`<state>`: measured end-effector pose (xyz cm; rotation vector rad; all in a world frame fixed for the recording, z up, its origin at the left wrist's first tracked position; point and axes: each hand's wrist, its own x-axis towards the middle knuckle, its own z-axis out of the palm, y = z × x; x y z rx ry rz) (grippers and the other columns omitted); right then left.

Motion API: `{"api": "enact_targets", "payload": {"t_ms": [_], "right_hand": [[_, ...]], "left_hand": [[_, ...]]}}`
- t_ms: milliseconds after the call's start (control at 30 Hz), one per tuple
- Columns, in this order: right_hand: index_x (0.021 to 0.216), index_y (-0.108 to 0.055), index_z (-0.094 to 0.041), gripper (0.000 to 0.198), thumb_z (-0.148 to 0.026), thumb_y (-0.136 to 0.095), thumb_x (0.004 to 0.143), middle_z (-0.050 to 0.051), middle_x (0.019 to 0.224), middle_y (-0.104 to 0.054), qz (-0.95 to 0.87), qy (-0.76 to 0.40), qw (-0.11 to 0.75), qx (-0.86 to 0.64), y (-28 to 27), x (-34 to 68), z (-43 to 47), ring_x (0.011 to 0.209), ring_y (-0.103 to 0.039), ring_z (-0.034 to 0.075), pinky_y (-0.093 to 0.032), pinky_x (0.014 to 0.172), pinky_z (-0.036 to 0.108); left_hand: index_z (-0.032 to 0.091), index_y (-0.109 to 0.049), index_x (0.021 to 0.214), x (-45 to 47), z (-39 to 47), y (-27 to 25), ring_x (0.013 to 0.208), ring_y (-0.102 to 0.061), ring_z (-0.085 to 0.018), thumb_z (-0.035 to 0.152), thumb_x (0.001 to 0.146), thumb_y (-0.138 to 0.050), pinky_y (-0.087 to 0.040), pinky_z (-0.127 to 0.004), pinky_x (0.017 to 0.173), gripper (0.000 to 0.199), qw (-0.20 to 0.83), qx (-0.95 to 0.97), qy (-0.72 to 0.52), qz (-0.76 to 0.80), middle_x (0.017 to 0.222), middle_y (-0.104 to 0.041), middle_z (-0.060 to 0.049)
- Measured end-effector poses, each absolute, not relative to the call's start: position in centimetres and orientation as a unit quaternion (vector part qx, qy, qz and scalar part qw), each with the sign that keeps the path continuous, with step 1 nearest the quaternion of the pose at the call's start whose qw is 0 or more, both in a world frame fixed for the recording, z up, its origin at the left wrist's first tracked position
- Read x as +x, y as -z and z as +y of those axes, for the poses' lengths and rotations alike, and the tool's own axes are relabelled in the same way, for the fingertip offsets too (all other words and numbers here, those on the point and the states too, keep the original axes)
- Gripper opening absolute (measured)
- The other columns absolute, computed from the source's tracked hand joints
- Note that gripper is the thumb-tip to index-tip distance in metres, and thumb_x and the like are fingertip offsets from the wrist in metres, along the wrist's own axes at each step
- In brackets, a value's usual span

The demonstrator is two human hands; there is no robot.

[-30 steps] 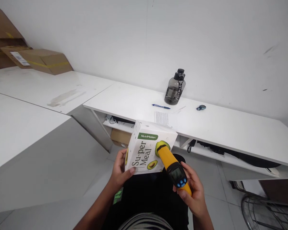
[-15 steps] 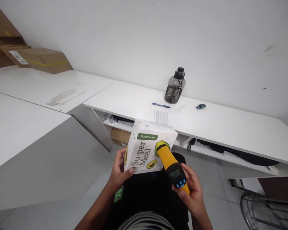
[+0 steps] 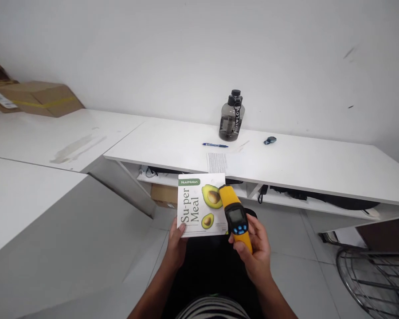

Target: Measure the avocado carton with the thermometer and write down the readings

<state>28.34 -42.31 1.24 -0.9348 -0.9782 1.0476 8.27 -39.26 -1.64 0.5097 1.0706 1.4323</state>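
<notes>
- Here, the left hand (image 3: 177, 241) keeps its grip closed on the lower-left corner of the white carton (image 3: 200, 212), thumb on the printed face.
- The right hand's (image 3: 258, 250) grip wraps the handle of the yellow-black instrument (image 3: 236, 214), display facing up.
- Carton position: before the worktop (image 3: 302, 164), beside the instrument; contact between them cannot be determined.
- The pen (image 3: 215, 145) lies near the upright bottle (image 3: 232, 118).

The white "NutriMotion Su-per Meal" carton (image 3: 199, 204), printed with avocados, presents its front face to the viewer, lower left corner held in the left hand (image 3: 177, 243). The yellow-and-black handheld device (image 3: 236, 215), with grey display and blue buttons, sits in the right hand (image 3: 257, 250), nose overlapping the carton's right edge.
</notes>
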Motion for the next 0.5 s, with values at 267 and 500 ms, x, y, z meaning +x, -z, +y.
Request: {"api": "enact_targets", "payload": {"t_ms": [267, 500], "right_hand": [[0.132, -0.059, -0.029, 0.048, -0.042, -0.078, 0.090, 0.005, 0.104, -0.071, -0.393, -0.451, 0.688, -0.411, -2.2, 27.4, -41.1, 0.073, -0.069, 0.016, -0.056, 0.059, 0.028], [0.134, -0.059, -0.031, 0.049, -0.040, -0.079, 0.090, 0.005, 0.115, -0.070, -0.387, -0.432, 0.695, -0.424, -1.4, 27.6, -41.3, 0.077, -0.072, 0.016, -0.058, 0.060, 0.027]], "left_hand": [[0.019, -0.066, 0.128, 8.9, -39.2, 0.7, 0.112, -0.072, -0.039, 0.059, 0.072, -0.075, -0.058, -0.053, 0.096, 0.070, 0.593, 0.231, -0.626, 0.450, 0.113, -0.078, -0.013], [0.021, -0.065, 0.112, 8.7, -39.4, 0.7, 0.107, -0.074, -0.037, 0.052, 0.066, -0.084, -0.058, -0.053, 0.097, 0.059, 0.599, 0.231, -0.639, 0.424, 0.103, -0.079, -0.010]]}}
